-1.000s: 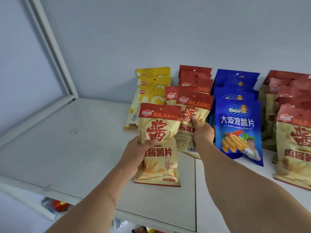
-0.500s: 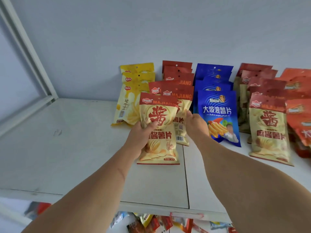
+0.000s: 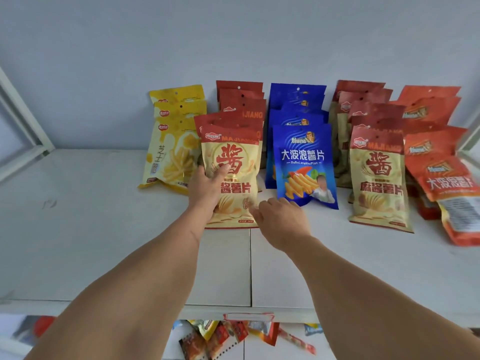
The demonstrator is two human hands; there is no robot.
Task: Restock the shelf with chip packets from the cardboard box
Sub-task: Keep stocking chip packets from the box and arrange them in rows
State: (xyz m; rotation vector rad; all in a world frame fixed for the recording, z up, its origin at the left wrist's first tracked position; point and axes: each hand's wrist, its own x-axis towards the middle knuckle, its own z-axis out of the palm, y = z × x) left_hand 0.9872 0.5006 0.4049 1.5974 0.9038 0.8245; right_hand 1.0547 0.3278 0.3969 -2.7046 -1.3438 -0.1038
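Observation:
A red-and-cream chip packet (image 3: 233,162) stands at the front of its row on the white shelf (image 3: 91,229). My left hand (image 3: 206,189) grips its left edge, thumb across the front. My right hand (image 3: 281,224) hovers at the packet's lower right corner with fingers loosely spread, holding nothing. Behind it more red-and-cream packets (image 3: 241,100) lean in a row. The cardboard box is out of sight.
Rows of packets lean against the back wall: yellow (image 3: 171,152), blue (image 3: 304,162), another red-and-cream row (image 3: 376,178) and orange-red ones (image 3: 441,165) at the right edge. White shelf frame posts (image 3: 20,110) stand at left. More packets (image 3: 228,336) lie on the shelf below.
My left hand has set its packet upright in front of the red-and-cream row. My right hand has let go of the packet behind and drawn back towards me. The view has shifted right.

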